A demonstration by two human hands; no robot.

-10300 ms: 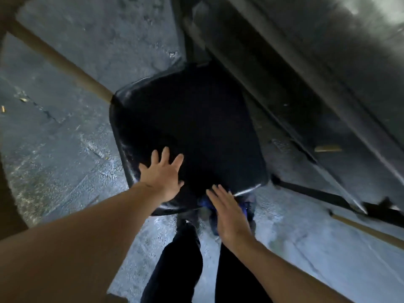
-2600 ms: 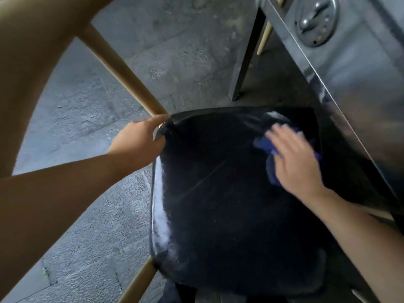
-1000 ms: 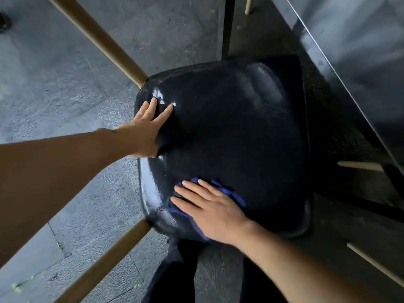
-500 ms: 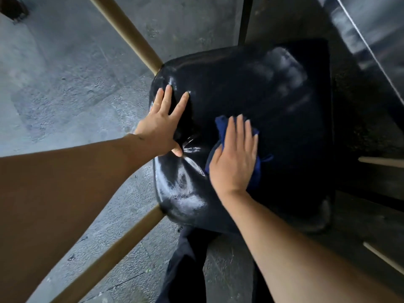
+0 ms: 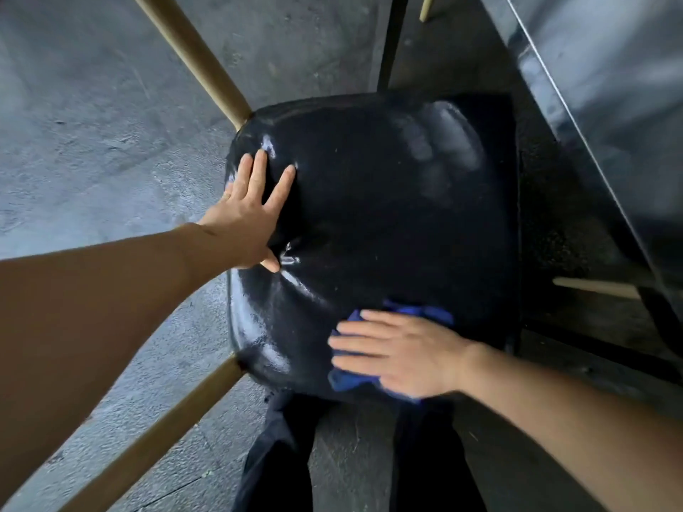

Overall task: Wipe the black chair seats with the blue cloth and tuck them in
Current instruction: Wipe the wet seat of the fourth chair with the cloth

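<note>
Where the left hand [image 5: 248,219] pressed flat on the black chair seat [image 5: 377,230], fingers straight and spread near its left rear corner, the padding dimpled and creased under the palm; that suggested a soft cushion under a slick, glossy skin, yielding to weight but not fragile. At the front edge of the seat the right hand [image 5: 401,358] lay open with fingers extended over the blue cloth [image 5: 349,380], pinning it to the seat without gripping it; the cloth bunched out from under the palm on both sides, limp and light, and it would likely slide easily on so shiny a cover, so steady downward pressure seemed the way to keep it under the hand. The seat sat on pale wooden legs [image 5: 199,57], one rising behind its left rear corner and another running out from its left front corner; to the right of the seat stood a dark metal surface [image 5: 598,116], its edge close beside the seat. For tucking in, the rigid frame or the seat's front rim looked the better hold; the cushion top would probably give and slip.
</note>
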